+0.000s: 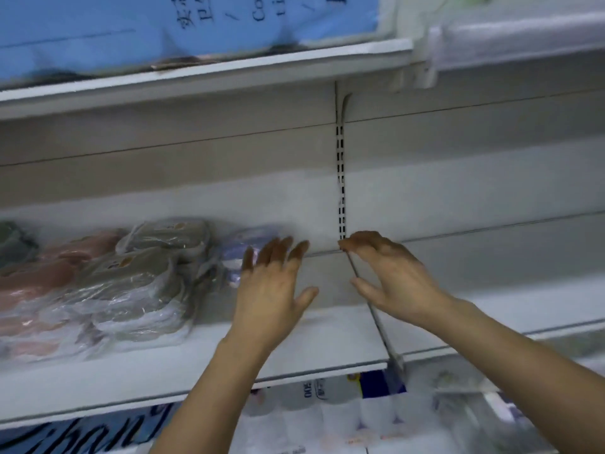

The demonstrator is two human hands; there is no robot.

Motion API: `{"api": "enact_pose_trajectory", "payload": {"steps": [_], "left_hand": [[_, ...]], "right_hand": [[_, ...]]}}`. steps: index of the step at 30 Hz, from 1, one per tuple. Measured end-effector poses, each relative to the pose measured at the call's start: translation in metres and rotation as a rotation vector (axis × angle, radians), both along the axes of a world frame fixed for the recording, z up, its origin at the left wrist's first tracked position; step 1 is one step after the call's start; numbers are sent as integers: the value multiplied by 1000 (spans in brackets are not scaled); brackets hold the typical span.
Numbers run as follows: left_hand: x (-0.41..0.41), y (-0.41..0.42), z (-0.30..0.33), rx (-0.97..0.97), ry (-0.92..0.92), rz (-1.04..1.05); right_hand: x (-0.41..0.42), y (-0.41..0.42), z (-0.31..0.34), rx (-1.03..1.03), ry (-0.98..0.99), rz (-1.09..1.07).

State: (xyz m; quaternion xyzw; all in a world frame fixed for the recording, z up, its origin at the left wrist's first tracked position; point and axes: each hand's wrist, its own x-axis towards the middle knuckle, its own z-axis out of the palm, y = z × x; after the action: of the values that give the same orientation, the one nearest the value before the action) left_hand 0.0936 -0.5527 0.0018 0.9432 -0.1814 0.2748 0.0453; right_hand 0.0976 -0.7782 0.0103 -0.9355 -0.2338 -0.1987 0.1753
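Left hand (271, 290): grip spread, empty, by purple pack (234, 249) at 10 o'clock.
Right hand (389, 280): grip loosely spread, empty.
Progress: packs (131, 276) stacked at 9 o'clock; shelf (327, 342) toward 3 o'clock seemingly unfilled.

purple pack (234, 253) half hidden behind left fingers (273, 253), wrapped packs (131, 283) blurred

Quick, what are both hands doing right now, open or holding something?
Left hand: open, fingers spread, holding nothing.
Right hand: open, fingers loosely bent, holding nothing.
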Motion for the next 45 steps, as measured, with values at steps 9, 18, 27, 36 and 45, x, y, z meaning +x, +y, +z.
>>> {"api": "enact_pose_trajectory", "payload": {"steps": [9, 18, 27, 36, 45], "left_hand": [[-121, -196, -38, -146, 34, -342], [-234, -408, -94, -89, 376, -563], [-263, -543, -164, 195, 547, -718], [-180, -694, -271, 19, 1060, -702], [-100, -840, -394, 65, 1167, -675]], "right_hand": [[-189, -185, -32, -5, -125, -294], [-376, -411, -81, -69, 238, -743], [-435, -544, -141, 101, 493, -1018], [-357, -675, -255, 239, 732, -1035], [-258, -796, -391, 236, 940, -1085]]}}
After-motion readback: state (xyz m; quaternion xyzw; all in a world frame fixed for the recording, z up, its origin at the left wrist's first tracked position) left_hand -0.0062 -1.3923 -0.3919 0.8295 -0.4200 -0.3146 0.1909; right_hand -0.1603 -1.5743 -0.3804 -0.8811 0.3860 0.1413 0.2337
